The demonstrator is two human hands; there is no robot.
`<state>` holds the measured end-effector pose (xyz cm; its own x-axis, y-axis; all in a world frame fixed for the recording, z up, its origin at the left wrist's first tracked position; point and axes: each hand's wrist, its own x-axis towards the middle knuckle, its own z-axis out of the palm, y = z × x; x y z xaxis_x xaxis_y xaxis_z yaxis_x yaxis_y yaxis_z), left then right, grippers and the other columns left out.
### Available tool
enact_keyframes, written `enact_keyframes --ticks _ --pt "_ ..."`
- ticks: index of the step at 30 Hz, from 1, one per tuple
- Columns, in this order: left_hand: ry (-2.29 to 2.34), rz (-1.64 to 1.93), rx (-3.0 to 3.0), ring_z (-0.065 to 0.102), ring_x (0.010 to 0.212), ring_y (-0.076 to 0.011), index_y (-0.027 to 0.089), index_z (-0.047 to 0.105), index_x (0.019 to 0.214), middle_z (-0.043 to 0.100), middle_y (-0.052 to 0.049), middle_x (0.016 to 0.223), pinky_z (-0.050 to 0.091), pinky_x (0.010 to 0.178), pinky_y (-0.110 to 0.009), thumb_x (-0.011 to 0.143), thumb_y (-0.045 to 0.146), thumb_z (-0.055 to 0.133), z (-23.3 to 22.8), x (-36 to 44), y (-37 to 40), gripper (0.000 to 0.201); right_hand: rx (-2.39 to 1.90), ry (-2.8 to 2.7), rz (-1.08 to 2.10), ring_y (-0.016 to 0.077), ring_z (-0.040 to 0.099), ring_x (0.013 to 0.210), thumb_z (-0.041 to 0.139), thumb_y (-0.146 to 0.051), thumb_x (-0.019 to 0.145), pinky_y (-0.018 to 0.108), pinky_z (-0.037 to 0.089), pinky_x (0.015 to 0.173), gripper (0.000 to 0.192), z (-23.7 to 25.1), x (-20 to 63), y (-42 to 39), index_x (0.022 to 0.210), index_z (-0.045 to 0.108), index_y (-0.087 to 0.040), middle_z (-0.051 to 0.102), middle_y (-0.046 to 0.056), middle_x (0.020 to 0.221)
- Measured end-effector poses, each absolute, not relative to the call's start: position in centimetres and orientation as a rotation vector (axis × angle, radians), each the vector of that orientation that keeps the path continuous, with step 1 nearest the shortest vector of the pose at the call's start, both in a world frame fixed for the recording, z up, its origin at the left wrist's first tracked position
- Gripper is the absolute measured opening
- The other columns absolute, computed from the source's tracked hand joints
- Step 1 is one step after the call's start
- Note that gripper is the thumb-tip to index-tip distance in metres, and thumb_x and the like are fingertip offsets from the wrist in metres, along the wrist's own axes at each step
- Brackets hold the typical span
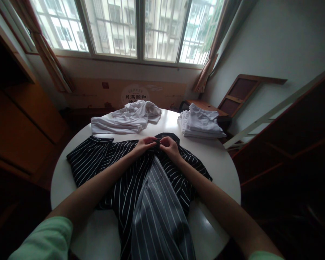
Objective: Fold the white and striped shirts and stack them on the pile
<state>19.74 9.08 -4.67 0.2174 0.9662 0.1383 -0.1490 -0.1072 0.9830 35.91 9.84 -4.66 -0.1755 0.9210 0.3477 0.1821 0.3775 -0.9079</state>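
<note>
A black shirt with white stripes (128,184) lies spread over the round white table (61,184), its collar away from me and its front hanging apart below the neck. The greyish inner side of the cloth shows in the middle. My left hand (146,143) pinches the shirt at the collar with thumb and fingers. Close beside it, my right hand (169,147) pinches the other side of the same collar opening. The small part between my fingertips is too dark to make out. One sleeve with a cuff stretches to the left.
A crumpled white garment (119,121) lies at the table's far left edge, and a stack of folded white clothes (202,122) at the far right. Behind stand a wooden chair (238,94) and barred windows (113,29). A wooden cabinet (29,126) is on the left.
</note>
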Motion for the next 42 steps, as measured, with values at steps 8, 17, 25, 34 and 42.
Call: enact_keyframes --ticks 8,17,25,34,42 --pt "0.863 1.204 1.181 0.061 0.074 -0.0133 0.015 0.062 0.095 0.068 -0.004 0.085 0.045 0.072 -0.026 0.061 0.03 0.071 -4.4 19.6 8.6 0.039 -1.104 -1.628 0.857 0.0151 0.057 0.066 0.06 -0.03 0.063 0.031 0.046 0.068 0.017 -4.3 36.1 9.8 0.073 0.057 -0.017 0.061 0.0 0.07" --pt "0.821 1.21 1.103 0.062 0.072 -0.0135 0.014 0.061 0.096 0.068 -0.006 0.084 0.045 0.068 -0.025 0.062 0.031 0.071 -4.6 19.6 8.9 0.039 -1.115 -1.632 0.822 0.015 0.055 0.064 0.06 -0.032 0.064 0.029 0.045 0.066 0.017 -4.2 36.1 9.7 0.072 0.057 -0.017 0.059 0.0 0.066" --pt "0.816 1.23 1.07 0.062 0.071 -0.0125 0.014 0.061 0.095 0.069 -0.005 0.083 0.045 0.067 -0.024 0.061 0.031 0.072 -4.6 19.7 8.9 0.04 -1.11 -1.615 0.835 0.0151 0.056 0.064 0.06 -0.033 0.063 0.029 0.046 0.067 0.018 -4.3 36.1 9.9 0.072 0.057 -0.017 0.06 0.001 0.068" --pt "0.841 1.239 1.033 0.061 0.069 -0.0119 0.015 0.06 0.095 0.068 -0.004 0.082 0.046 0.066 -0.025 0.06 0.033 0.072 -4.4 19.8 8.9 0.041 -1.107 -1.65 0.81 0.0148 0.056 0.065 0.059 -0.032 0.064 0.029 0.045 0.065 0.017 -4.0 36.2 9.9 0.072 0.057 -0.018 0.06 0.0 0.068" --pt "1.07 1.136 1.767 0.052 0.055 -0.01 0.017 0.062 0.092 0.061 0.002 0.062 0.038 0.056 -0.022 0.066 0.039 0.065 -3.3 19.0 9.3 0.034 -1.118 -2.001 0.45 0.0157 0.054 0.068 0.053 -0.019 0.065 0.03 0.043 0.069 0.012 -3.2 37.3 9.9 0.076 0.057 -0.019 0.06 0.001 0.072"
